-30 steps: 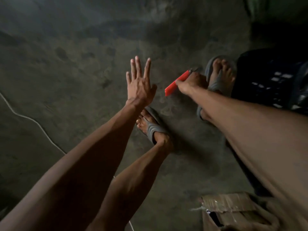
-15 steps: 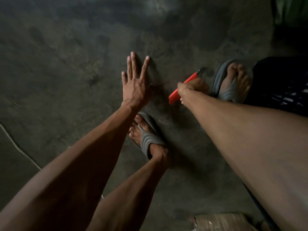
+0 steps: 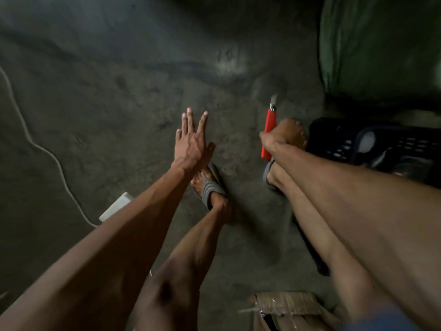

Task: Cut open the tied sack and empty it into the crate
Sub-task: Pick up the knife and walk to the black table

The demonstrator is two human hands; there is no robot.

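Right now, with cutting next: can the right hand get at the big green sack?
Likely yes: the right hand grips the red-handled knife, and only concrete floor lies between it and the green sack.

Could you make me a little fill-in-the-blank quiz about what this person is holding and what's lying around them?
1. The right hand grips a cutter whose handle is ____.
2. The left hand holds ____, its fingers straight and spread.
3. The sack at the upper right is ____ in colour.
4. The plastic crate on the floor at the right is ____ in colour.

Missing words: red; nothing; green; black.
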